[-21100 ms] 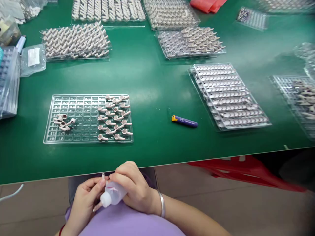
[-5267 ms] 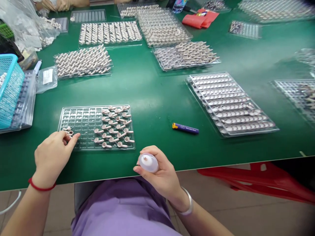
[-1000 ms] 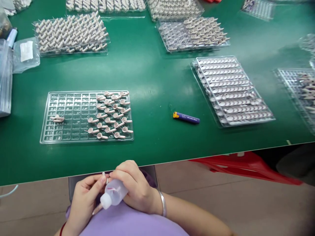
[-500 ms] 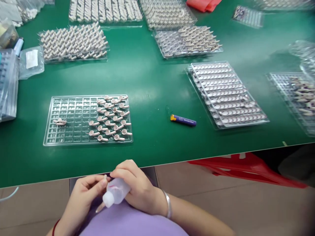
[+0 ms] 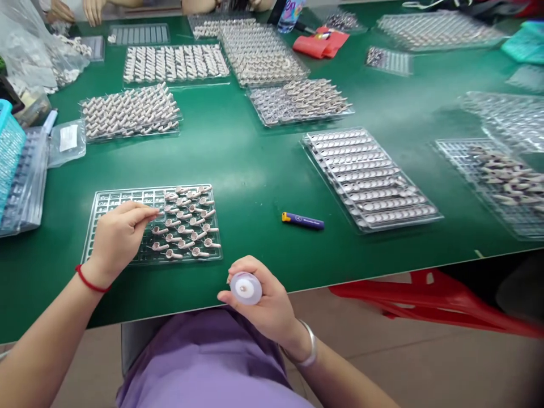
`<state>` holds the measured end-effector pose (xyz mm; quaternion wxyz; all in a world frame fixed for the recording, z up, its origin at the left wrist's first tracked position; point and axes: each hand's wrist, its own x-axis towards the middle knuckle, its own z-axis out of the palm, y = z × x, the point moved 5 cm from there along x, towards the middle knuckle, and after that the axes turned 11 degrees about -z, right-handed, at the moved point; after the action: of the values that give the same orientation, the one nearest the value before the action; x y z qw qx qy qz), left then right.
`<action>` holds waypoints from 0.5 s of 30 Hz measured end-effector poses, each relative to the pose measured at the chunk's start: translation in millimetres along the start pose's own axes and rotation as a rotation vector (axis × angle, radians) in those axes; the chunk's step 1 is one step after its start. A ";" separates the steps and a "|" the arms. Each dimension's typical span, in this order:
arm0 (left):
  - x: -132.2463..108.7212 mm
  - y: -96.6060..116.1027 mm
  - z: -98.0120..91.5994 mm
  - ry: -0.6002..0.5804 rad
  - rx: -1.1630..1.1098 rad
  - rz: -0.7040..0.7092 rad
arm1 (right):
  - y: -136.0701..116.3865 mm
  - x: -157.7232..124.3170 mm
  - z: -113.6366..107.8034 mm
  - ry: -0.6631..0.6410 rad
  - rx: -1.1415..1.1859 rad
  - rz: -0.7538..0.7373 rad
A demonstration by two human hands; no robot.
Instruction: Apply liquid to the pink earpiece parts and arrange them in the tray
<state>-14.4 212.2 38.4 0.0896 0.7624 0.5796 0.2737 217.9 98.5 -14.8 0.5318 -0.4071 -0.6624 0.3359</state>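
Observation:
My left hand (image 5: pixel 121 235) is over the clear compartment tray (image 5: pixel 91 241), its fingers pinched together beside the filled cells. A small pale earbud shell is at the fingertips, mostly hidden by them. Several like earbud shells (image 5: pixel 185 229), each a round cup with a short stem and thin wires, lie in the tray's right half. My right hand (image 5: pixel 272 306) is wrapped round a small translucent squeeze bottle (image 5: pixel 254 289) near the table's front edge. The bottle's white tip points toward me, apart from the tray.
A purple lighter (image 5: pixel 304 221) lies right of the tray. Beyond it is a stack of trays with white oval parts (image 5: pixel 369 175). Other filled trays (image 5: pixel 131 110) stand farther back, with a red cloth (image 5: pixel 321 44). Another person's hand (image 5: pixel 93 10) is at the far edge.
My left hand has moved from my lap up and forward over the tray. My right hand has moved right with the bottle, now turned tip toward me. The view has tilted up.

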 end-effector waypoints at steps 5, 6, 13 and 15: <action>-2.0 -4.9 15.2 -0.052 0.101 0.047 | -1.6 1.8 0.4 -0.008 0.013 -0.027; -2.8 -5.2 17.0 -0.055 0.113 0.047 | -1.6 1.9 0.3 -0.007 0.014 -0.028; 0.0 -14.2 -15.5 0.004 0.036 -0.028 | 0.2 -0.6 -1.3 0.005 0.021 -0.011; -0.8 -25.7 -40.2 0.091 0.097 -0.130 | -0.1 -0.6 -1.2 0.007 0.024 -0.011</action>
<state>-56.9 212.2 60.0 0.0438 0.7132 0.6440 0.2734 219.1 97.9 -14.7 0.5408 -0.3980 -0.6587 0.3394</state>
